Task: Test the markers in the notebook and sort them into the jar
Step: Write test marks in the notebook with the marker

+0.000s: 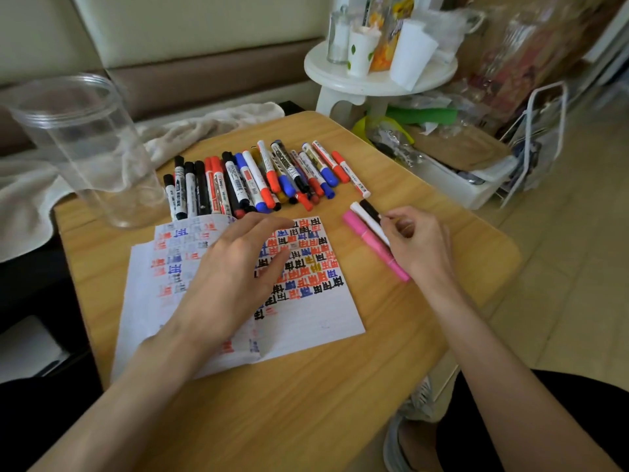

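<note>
- Right now my left hand (238, 267) lies flat on the open white lined notebook (306, 321), fingers spread wide and holding nothing, pinning the page that is crowded with red, blue, black and yellow test marks.
- My right hand (413, 243) has its fingers curled narrow at the white-barrelled marker with a black cap (369, 216), thumb and forefinger touching it; I cannot tell whether it is properly gripped or only touched.
- A slim glossy pink marker (371, 241) lies just beside that one, touching it, on the pale wood-grain table (323, 403).
- The heap of smooth round plastic markers (258, 178), red, blue and black caps, sits beyond the notebook, some stacked on others.
- The tall clear plastic jar (78, 148) stands at the far left corner, looking empty, so I judge the sorting has hardly begun.
- Risk: the round barrels roll easily; a clumsy pick could nudge the pink marker toward the table's right edge.
- Risk: the jar is light, tall and near the edge; a marker dropped in at a slant could tip it.
- Risk: my left palm rests on inked marks; if the ink is wet, it would smear.
</note>
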Motion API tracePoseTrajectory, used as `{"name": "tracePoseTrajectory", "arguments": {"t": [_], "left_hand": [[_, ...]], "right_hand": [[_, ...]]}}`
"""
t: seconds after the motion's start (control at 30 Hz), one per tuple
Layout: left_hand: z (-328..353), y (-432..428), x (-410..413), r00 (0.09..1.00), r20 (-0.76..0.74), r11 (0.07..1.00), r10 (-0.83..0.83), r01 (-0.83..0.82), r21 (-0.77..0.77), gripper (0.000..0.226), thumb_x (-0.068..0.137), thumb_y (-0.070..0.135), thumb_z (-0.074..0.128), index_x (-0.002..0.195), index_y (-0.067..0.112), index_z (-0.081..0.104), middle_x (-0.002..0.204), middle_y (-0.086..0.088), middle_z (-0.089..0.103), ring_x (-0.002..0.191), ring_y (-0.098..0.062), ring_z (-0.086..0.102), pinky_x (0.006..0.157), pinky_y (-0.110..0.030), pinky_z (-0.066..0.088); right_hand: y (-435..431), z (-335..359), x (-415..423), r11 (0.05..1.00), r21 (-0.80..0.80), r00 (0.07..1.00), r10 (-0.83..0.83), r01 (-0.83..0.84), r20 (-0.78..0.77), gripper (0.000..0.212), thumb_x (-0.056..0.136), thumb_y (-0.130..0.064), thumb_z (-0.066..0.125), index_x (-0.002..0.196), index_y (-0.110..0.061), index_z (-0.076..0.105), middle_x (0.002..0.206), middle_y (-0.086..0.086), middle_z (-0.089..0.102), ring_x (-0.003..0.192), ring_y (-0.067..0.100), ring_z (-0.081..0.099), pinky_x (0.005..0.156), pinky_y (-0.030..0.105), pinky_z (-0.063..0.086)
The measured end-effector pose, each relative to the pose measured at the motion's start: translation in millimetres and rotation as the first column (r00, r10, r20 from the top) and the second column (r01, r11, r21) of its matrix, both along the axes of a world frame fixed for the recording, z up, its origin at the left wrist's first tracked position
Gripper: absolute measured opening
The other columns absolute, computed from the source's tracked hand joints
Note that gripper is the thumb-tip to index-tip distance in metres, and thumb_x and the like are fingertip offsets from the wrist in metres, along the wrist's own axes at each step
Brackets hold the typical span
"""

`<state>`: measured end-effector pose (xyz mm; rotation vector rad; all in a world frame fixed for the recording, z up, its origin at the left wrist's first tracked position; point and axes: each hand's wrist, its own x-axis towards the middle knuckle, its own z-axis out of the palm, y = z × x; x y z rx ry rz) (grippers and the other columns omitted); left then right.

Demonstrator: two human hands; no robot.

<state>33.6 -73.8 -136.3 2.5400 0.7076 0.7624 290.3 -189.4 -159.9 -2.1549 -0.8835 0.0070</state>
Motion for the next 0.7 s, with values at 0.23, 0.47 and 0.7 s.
{"name": "tracePoseTrajectory", "arguments": {"t": [0.23,0.47,0.7], "left_hand": [[3,1,-4,0.999,0.035,1.0,-0.001,0.002,-0.022,0.036,0.1,0.028,0.061,0.136,0.024,0.06,0.13,0.01,0.058,0.116,-0.011,0.059,0.096,-0.03,0.051],[3,3,-11,0.999,0.034,1.0,0.009,-0.009,-0.026,0.036,0.1,0.027,0.063,0.136,0.024,0.06,0.132,0.01,0.058,0.117,-0.01,0.059,0.096,-0.032,0.052],[3,3,-15,0.998,0.051,0.999,0.021,-0.019,-0.037,0.034,0.1,0.025,0.063,0.134,0.026,0.061,0.13,0.012,0.058,0.116,-0.01,0.06,0.095,-0.037,0.054]], "right_hand": [[4,3,-13,0.995,-0.09,0.999,0.043,-0.046,-0.033,0.056,0.08,-0.065,0.078,0.122,-0.03,0.07,0.105,-0.002,0.063,0.096,0.018,0.062,0.077,0.033,0.052],[7,0,-16,0.991,-0.114,0.997,0.075,-0.072,0.018,0.056,0.078,-0.053,0.086,0.124,-0.027,0.068,0.103,-0.002,0.057,0.097,0.021,0.061,0.075,0.035,0.053],[13,4,-11,0.993,-0.084,0.997,0.082,-0.08,0.014,0.065,0.079,-0.069,0.077,0.129,-0.028,0.065,0.11,-0.005,0.056,0.107,0.02,0.06,0.086,0.039,0.054]]}}
